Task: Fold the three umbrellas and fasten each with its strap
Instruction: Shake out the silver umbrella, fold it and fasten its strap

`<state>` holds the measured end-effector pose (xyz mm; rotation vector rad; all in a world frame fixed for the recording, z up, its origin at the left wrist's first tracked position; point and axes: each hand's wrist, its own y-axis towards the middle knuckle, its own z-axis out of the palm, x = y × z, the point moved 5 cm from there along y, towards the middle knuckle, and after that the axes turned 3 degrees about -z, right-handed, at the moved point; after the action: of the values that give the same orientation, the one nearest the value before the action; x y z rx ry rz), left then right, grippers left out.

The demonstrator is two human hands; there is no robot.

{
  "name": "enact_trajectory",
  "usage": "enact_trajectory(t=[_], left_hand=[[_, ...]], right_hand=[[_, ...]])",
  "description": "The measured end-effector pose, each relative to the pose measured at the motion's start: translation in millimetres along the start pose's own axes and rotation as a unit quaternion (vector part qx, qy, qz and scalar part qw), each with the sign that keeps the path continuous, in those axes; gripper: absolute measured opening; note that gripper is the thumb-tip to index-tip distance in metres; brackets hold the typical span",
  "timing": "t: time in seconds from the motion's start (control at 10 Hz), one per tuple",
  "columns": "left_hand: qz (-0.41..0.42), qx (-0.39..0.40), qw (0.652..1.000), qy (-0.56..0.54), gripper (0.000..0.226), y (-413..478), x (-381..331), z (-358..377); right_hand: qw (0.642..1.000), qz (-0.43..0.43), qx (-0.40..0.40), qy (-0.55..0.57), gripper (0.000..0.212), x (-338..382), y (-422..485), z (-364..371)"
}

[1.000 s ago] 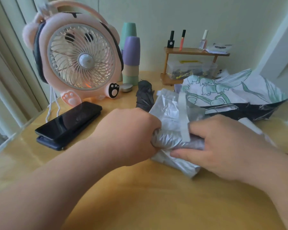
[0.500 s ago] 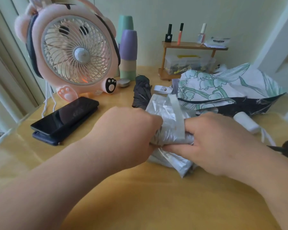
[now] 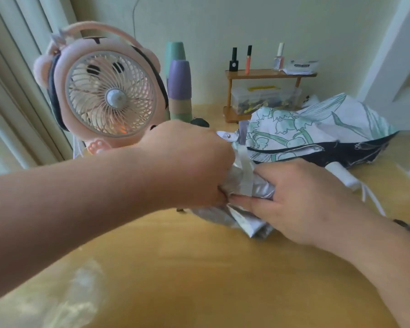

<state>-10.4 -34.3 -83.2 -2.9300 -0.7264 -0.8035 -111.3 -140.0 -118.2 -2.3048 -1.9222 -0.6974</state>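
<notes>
Both hands meet over the silver umbrella (image 3: 258, 189), a crumpled, part-rolled bundle lying on the tabletop (image 3: 199, 268).

Left hand (image 3: 187, 162): clenched in a fist on the bundle's left end, knuckles up, fingertips hidden under the fabric.

Right hand (image 3: 301, 202): laid over the bundle's right side, fingers curved across the top and thumb along the near edge, so it grasps the roll. Loose silver folds spill out below its thumb, toward the viewer.

Strap (image 3: 245, 172): a pale band in the gap between the two hands, running up and over the roll. Whether it is fastened cannot be told.

Just past the left hand's knuckles a small pale tab (image 3: 227, 136) with a metal snap sticks out; it is unclear which umbrella it belongs to.

Beyond the right hand lies the flowered umbrella (image 3: 317, 129), unfolded in a heap, white with green leaves and a dark underside. A white handle (image 3: 343, 177) pokes out just beyond the right wrist.

Beyond the left hand only the dark tip of a black umbrella (image 3: 199, 121) shows.

Farther off past the left hand: a pink fan (image 3: 109, 98) and stacked cups (image 3: 179, 84). Past the right hand: a small wooden shelf (image 3: 270, 74) with three bottles (image 3: 248, 59) on top and a clear box (image 3: 263, 98) beneath.
</notes>
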Motion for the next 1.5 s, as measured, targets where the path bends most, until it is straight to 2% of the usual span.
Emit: enact_trajectory(t=[0.1, 0.2, 0.3, 0.4, 0.5, 0.6, 0.7, 0.8, 0.9, 1.0, 1.1, 1.2, 1.3, 1.4, 1.5], left_hand=[[-0.011, -0.064, 0.998, 0.019, 0.039, -3, -14, -3], [-0.009, 0.079, 0.995, -0.054, 0.043, 4, -17, 1], [0.019, 0.195, 0.979, -0.053, 0.046, 16, -12, -6], [-0.007, 0.194, 0.978, -0.078, 0.050, 25, -2, -10], [-0.025, 0.066, 0.997, -0.034, 0.052, 27, -5, -22], [-0.018, -0.029, 0.999, 0.009, 0.057, 21, -15, -31], [-0.025, 0.048, 0.998, -0.029, 0.055, 17, -21, -30], [-0.045, 0.059, 0.997, -0.008, 0.057, 17, -18, -24], [-0.048, 0.087, 0.994, -0.036, 0.059, 19, -6, -15], [-0.063, 0.129, 0.984, -0.106, 0.055, 19, -1, -12], [-0.030, 0.096, 0.992, -0.082, 0.060, 20, -1, -8], [-0.013, 0.064, 0.994, -0.089, 0.060, 19, 3, -7], [0.000, 0.052, 0.995, -0.086, 0.056, 18, 3, -6], [-0.012, 0.120, 0.988, -0.100, 0.057, 15, 1, -4], [-0.014, 0.156, 0.979, -0.133, 0.058, 13, 0, -4]], right_hand=[[0.993, 0.039, 0.062, 0.092, 0.039, -7, -6, 0], [0.999, 0.039, 0.019, -0.014, 0.043, -6, -7, -1], [0.991, -0.018, -0.098, -0.095, 0.054, -4, -4, -11], [0.987, -0.029, -0.102, -0.121, 0.059, -4, -3, -12], [0.997, 0.029, -0.062, -0.024, 0.051, -21, -1, -13], [0.986, 0.069, 0.021, 0.148, 0.032, -38, 4, -14], [0.980, 0.053, 0.113, 0.154, 0.039, -39, 2, -9], [0.984, 0.060, 0.092, 0.139, 0.039, -40, 1, -4], [0.999, 0.028, -0.031, 0.032, 0.050, -34, 3, -6], [0.999, 0.018, -0.024, 0.026, 0.048, -24, 2, -4], [0.993, 0.033, 0.052, 0.102, 0.037, -28, 2, 2], [0.992, 0.032, 0.057, 0.109, 0.032, -34, 3, 1], [0.994, 0.032, 0.039, 0.097, 0.043, -33, 2, 1], [0.990, 0.017, 0.071, 0.122, 0.034, -29, 2, 4], [0.978, 0.006, 0.114, 0.174, 0.024, -26, 2, 6]])
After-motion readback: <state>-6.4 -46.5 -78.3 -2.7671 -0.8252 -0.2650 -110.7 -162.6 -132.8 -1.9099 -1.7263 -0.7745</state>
